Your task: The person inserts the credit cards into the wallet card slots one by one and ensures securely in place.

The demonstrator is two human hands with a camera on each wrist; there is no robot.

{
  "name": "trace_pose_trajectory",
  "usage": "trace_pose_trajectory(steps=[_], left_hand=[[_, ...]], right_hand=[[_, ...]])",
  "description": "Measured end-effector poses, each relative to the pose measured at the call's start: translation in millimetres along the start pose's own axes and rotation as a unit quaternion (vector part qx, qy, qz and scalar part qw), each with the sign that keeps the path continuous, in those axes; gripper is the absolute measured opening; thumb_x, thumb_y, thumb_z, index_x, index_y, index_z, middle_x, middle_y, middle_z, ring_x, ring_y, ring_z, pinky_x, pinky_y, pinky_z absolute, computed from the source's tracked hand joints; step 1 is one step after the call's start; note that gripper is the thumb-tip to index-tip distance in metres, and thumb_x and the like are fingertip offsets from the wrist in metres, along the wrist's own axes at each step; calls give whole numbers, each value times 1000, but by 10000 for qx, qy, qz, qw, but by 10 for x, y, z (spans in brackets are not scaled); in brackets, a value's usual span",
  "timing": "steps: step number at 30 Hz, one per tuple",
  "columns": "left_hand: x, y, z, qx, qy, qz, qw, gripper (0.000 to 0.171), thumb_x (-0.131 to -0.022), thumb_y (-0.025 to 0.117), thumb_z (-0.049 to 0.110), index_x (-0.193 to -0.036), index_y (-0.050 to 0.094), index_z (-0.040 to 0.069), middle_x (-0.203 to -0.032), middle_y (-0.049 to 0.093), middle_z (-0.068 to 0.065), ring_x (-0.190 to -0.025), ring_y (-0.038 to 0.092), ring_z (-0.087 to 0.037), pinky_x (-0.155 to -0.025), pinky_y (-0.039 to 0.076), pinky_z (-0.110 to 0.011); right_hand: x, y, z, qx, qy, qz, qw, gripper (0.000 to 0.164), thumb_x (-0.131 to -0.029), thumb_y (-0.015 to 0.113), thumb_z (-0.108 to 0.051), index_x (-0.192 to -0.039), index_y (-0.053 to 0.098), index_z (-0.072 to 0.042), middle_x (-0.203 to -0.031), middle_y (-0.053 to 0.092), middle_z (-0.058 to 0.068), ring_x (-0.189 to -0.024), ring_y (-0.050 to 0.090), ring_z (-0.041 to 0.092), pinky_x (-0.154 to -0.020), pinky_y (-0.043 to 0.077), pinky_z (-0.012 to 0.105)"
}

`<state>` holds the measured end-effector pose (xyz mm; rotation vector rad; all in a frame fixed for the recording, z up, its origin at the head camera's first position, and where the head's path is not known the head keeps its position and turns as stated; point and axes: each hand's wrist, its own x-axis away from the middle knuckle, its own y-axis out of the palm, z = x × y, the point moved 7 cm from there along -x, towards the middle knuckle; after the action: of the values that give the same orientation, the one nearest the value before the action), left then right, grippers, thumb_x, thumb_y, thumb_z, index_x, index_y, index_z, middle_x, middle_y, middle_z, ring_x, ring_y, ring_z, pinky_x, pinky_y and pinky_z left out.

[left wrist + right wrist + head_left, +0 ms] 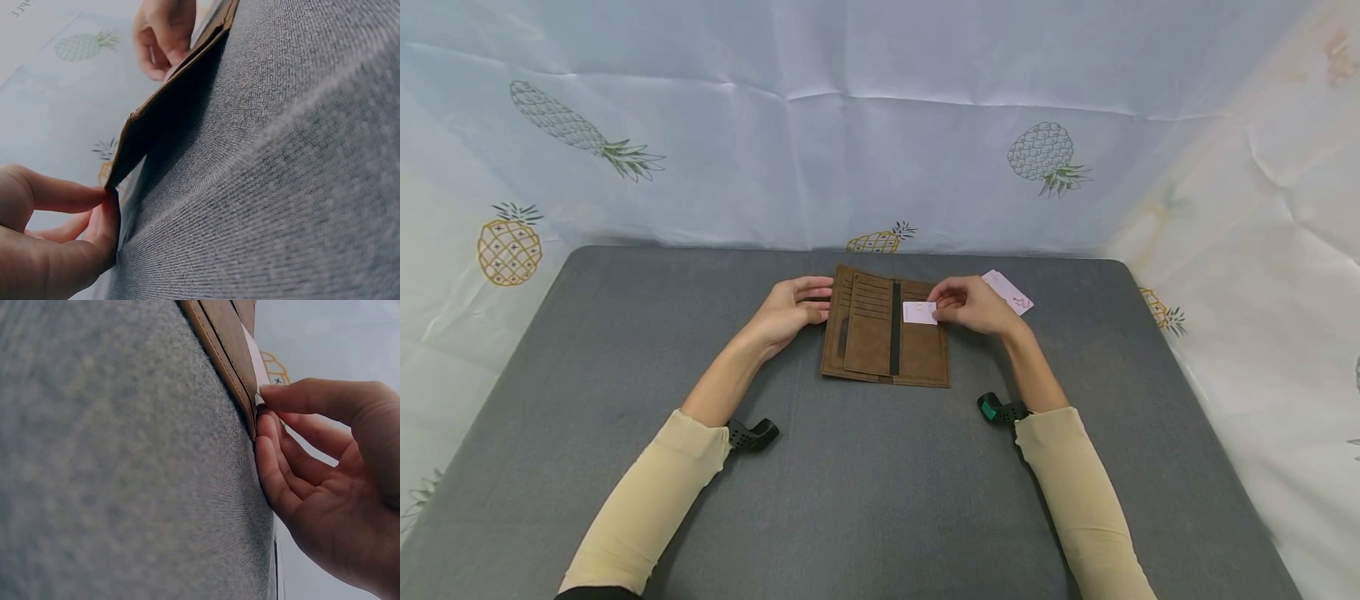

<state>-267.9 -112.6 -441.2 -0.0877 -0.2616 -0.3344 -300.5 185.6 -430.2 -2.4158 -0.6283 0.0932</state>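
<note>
Wallet (868,346) is being pinched by left hand (786,310); card (917,312) is being pinched by right hand (973,306), best kept square to slots (915,290).

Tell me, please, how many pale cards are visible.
At least 2: one card in the right hand, over the wallet; another card on the table behind that hand, possibly hiding more.

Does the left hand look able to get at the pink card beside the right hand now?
Probably not directly: the left hand pinches an edge of the open wallet, and both wallet and right hand lie between it and the pink card.
</note>
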Motion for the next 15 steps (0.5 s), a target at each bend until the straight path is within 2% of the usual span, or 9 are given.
trace_pose_trajectory(steps=[6,15], left_hand=[[1,2,-12,0,-8,11,10000,69,-101,54,-16,-166,40,3,-166,43,-25,-153,49,-41,-127,47,-49],[-2,7,-9,-11,-7,16,10000,69,-101,54,-17,-166,39,2,-166,43,-25,-153,49,-41,-127,48,-49]], right_hand=[[21,24,-16,228,52,-232,9995,11,-99,77,-5,-108,79,1,-104,77,20,-83,66,16,-73,52,21],[38,29,-35,242,-87,-318,9992,8,-100,74,-1,-102,81,0,-118,76,21,-88,65,19,-75,51,22]])
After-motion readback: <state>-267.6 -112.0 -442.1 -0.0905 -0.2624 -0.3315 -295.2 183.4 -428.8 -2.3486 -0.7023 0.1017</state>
